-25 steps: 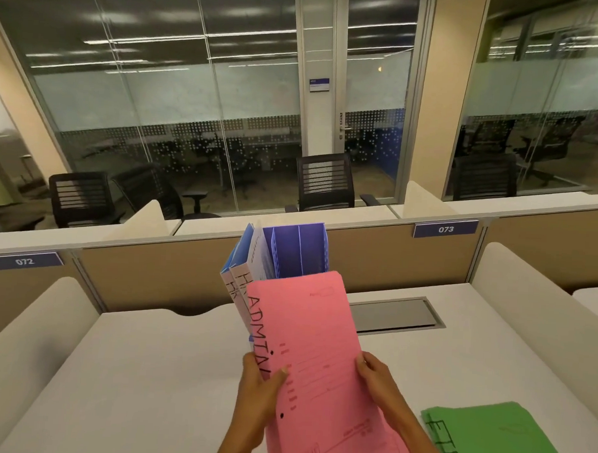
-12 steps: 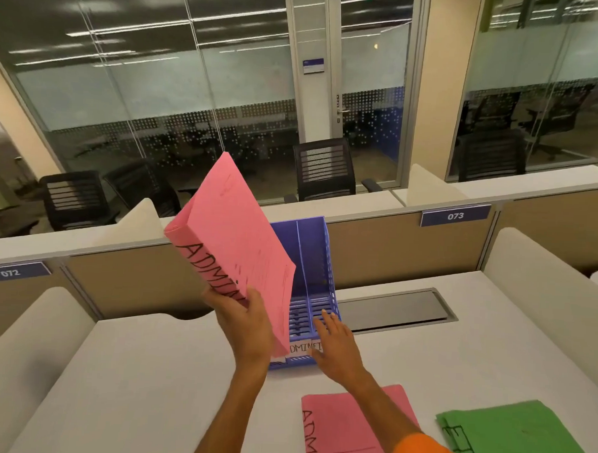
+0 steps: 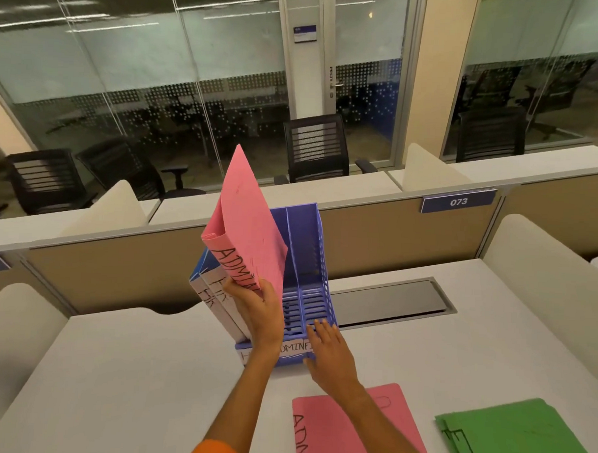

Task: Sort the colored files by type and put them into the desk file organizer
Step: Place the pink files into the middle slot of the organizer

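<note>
A left hand [image 3: 259, 313], fingers clamped on a tilted pink file [image 3: 249, 231], holds it over the blue organizer [image 3: 309, 261] near the counter's [image 3: 113, 372] far edge; right hand [image 3: 329, 354], fingers apart, steadies its front. Blue-white files [image 3: 209, 291] fill the left slot; pink [image 3: 343, 430] and green [image 3: 521, 438] files lie at the near edge

The pink file [image 3: 246, 231] in the left hand [image 3: 259, 313] has swung upright, down toward the organizer [image 3: 306, 261].

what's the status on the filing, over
Left hand grips pink file, angled over organizer. Right hand open, steadying organizer front. Middle slot clear; white files fill left slot.
</note>
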